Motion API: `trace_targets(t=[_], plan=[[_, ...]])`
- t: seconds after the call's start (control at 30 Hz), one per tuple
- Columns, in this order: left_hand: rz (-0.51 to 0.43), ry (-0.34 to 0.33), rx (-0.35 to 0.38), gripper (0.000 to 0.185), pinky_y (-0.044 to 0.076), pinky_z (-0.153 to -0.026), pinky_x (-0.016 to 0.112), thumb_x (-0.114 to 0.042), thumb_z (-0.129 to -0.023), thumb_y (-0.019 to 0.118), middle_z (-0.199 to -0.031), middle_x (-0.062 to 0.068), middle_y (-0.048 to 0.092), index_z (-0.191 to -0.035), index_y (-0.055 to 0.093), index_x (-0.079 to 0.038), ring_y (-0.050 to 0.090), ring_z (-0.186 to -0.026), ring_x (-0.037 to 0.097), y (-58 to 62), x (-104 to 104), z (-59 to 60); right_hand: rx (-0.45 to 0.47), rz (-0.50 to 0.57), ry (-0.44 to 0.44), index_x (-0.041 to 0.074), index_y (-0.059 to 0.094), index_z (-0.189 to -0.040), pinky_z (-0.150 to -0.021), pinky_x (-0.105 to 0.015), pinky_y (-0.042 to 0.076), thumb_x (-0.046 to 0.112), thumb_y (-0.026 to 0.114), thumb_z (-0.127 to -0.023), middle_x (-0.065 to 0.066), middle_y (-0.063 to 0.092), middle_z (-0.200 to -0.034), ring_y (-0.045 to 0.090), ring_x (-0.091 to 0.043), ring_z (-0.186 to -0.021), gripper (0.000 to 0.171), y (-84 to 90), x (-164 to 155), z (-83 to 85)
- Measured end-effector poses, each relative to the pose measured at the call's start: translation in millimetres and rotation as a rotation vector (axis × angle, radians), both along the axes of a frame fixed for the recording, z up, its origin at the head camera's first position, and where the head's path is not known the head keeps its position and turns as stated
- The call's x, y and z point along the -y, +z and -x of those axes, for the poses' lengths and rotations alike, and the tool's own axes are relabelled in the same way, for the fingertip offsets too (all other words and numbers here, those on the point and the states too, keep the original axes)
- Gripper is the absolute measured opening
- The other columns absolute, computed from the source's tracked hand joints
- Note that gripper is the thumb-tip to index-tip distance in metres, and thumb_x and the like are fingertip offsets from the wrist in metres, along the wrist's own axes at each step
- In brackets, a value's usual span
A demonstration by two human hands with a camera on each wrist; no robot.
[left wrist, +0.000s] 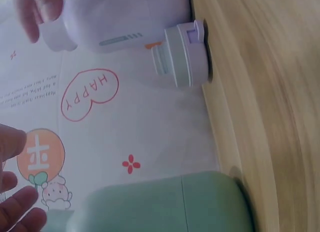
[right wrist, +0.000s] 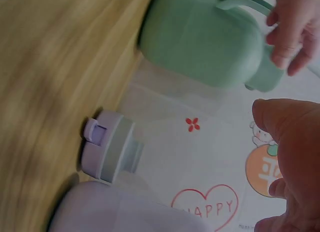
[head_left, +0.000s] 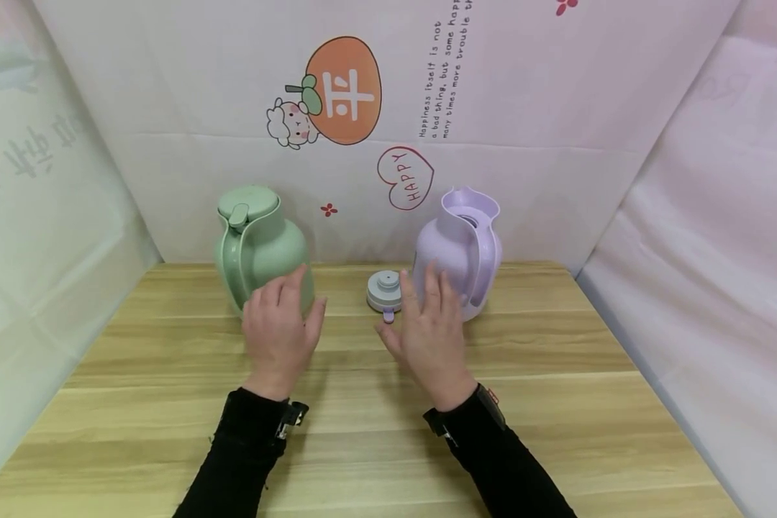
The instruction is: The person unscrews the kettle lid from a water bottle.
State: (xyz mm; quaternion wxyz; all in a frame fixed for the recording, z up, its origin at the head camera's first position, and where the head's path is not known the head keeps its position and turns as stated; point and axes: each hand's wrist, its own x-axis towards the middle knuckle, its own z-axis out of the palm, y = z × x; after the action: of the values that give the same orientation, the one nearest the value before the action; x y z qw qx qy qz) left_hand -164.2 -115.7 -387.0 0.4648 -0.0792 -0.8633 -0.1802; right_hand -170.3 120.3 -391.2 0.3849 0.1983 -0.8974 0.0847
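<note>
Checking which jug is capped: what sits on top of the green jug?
The green jug carries its matching green lid, thumb tab facing front. That lid hides the mouth and the inside. The purple jug's lid lies on the table.

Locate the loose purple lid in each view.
Head: purple lid centre, on the table between the two jugs, left of the purple jug.
Left wrist: upper right, at the table edge.
Right wrist: lower left.
Shared landmark: red HAPPY heart on the backdrop.
</note>
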Motion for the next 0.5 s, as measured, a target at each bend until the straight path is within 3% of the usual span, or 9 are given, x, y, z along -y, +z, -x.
trace_targets(t=[0.33, 0.5], plan=[[-0.19, 0.071, -0.17, 0.054, 0.044, -0.08, 0.056, -0.039, -0.092, 0.074, -0.106, 0.024, 0.057, -0.131, 0.063, -0.003, 0.054, -0.088, 0.045, 6.5, 17, 2.4, 0.188, -0.086, -0.032, 0.01, 0.043, -0.158, -0.108, -0.069, 0.042, 0.063, 0.075, -0.087, -0.036, 0.035, -0.158, 0.038, -0.06, -0.142, 0.094, -15.8, 6, 0.0], [-0.322, 0.104, -0.17, 0.065, 0.039, -0.092, 0.057, -0.037, -0.09, 0.075, -0.12, 0.029, 0.051, -0.142, 0.054, -0.004, 0.049, -0.105, 0.046, 6.6, 25, 3.8, 0.281, -0.108, -0.042, 0.015, 0.038, -0.161, -0.111, -0.07, 0.039, 0.067, 0.07, -0.089, -0.034, 0.031, -0.161, 0.035, -0.059, -0.145, 0.095, -20.6, 10, -1.2]])
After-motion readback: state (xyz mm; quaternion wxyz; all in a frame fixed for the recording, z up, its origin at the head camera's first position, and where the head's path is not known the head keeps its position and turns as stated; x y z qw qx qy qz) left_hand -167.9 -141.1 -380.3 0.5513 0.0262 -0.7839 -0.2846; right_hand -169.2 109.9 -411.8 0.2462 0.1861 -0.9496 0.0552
